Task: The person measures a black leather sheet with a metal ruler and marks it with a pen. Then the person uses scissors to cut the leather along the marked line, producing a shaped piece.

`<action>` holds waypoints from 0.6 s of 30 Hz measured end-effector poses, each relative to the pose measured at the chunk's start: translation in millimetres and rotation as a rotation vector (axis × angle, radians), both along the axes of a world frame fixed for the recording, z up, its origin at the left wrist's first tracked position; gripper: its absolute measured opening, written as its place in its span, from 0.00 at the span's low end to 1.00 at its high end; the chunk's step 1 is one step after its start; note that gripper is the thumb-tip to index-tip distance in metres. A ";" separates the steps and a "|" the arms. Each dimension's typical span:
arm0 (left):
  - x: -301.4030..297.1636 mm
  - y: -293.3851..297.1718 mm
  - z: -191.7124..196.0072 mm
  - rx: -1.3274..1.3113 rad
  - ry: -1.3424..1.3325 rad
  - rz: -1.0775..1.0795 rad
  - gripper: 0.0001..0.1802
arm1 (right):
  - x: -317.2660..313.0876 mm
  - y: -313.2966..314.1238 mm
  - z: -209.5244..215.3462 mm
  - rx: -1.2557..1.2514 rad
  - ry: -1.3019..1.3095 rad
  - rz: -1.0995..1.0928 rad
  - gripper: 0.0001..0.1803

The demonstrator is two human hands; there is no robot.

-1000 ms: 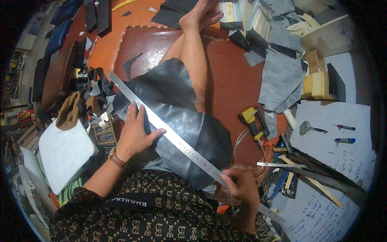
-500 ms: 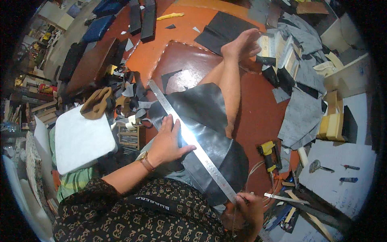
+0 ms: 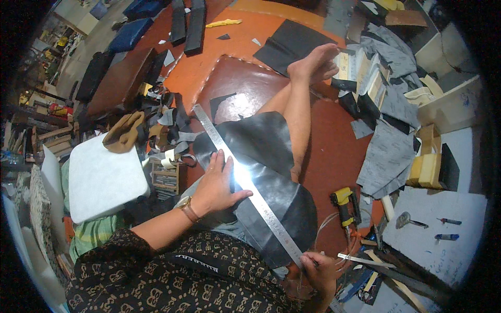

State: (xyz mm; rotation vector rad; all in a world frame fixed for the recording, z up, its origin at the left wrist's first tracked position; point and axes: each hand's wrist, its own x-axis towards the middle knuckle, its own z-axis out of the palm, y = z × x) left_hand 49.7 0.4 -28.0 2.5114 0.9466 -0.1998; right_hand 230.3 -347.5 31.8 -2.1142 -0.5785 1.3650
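A long metal ruler (image 3: 261, 208) slants from upper left to lower right over a piece of black leather-like sheet (image 3: 255, 136) spread across my lap and leg. My left hand (image 3: 215, 182) lies over the ruler's middle with fingers and thumb spread, pressing it onto the sheet. Near the lower end, my right hand (image 3: 318, 272) is closed on the ruler, which shows again just below it. Whether those fingers also hold something smaller is hidden. Bright glare covers part of the ruler beside my left hand.
A yellow-and-black air stapler (image 3: 344, 206) lies on the right. Grey fabric pieces (image 3: 385, 156) and a white board with small tools (image 3: 438, 214) are farther right. On the left sit a white padded seat (image 3: 107, 180), a brown cloth (image 3: 124, 133) and scattered scraps. A black sheet (image 3: 292, 47) lies near my foot.
My right hand and the ruler's lower end have shifted slightly left, and more ruler shows below that hand. My left hand stays pressed in place. The view has shifted slightly.
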 end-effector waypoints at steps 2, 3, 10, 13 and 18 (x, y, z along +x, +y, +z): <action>0.0 0.0 -1.7 -0.005 0.006 -0.005 0.63 | -1.2 0.0 3.4 0.010 -0.044 0.043 0.13; -0.1 0.7 -2.2 -0.007 0.009 -0.008 0.63 | -2.6 3.0 6.2 0.031 -0.079 0.051 0.13; 5.2 0.7 1.5 -0.064 0.021 0.026 0.65 | 1.9 10.6 18.4 0.017 -0.042 0.046 0.12; 7.5 0.5 4.2 -0.081 0.058 0.042 0.64 | -2.1 0.5 9.4 0.074 -0.181 0.020 0.13; 9.0 0.5 4.4 -0.066 0.061 0.026 0.62 | 5.5 -3.3 -1.7 0.047 -0.194 0.130 0.14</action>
